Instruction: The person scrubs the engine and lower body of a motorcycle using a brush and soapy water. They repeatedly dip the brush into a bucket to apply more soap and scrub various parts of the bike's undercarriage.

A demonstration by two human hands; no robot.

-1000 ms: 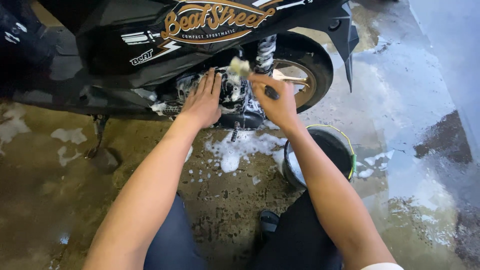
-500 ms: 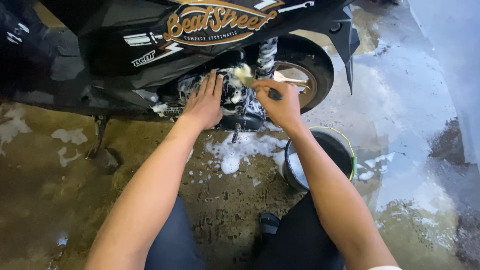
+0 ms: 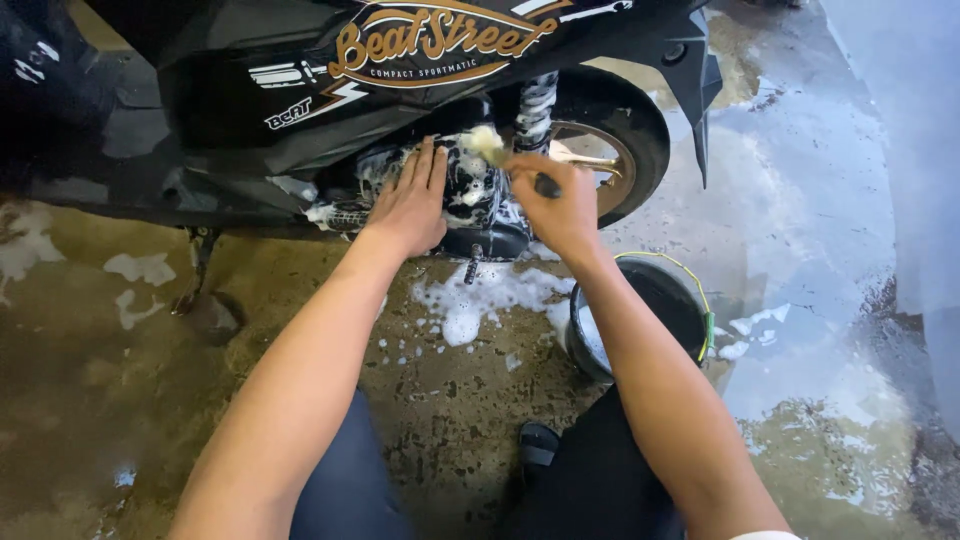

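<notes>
A black scooter (image 3: 300,90) stands on wet concrete, its rear wheel (image 3: 620,150) at the right. My left hand (image 3: 410,205) rests flat, fingers spread, on the soapy engine casing (image 3: 470,195) below the side panel. My right hand (image 3: 560,205) grips a small brush with a foamy pale head (image 3: 487,142), pressed against the casing beside the chromed rear shock spring (image 3: 535,110). White suds cover the engine parts between both hands.
A dark bucket with a yellow-green rim (image 3: 660,300) holding soapy water stands by my right forearm. Foam patches (image 3: 470,300) lie on the floor under the engine. The side stand (image 3: 195,270) touches the ground at left. My knees and a dark shoe (image 3: 535,445) are below.
My right hand has shifted the brush slightly left and down across the engine casing. My left hand stays pressed on the casing.
</notes>
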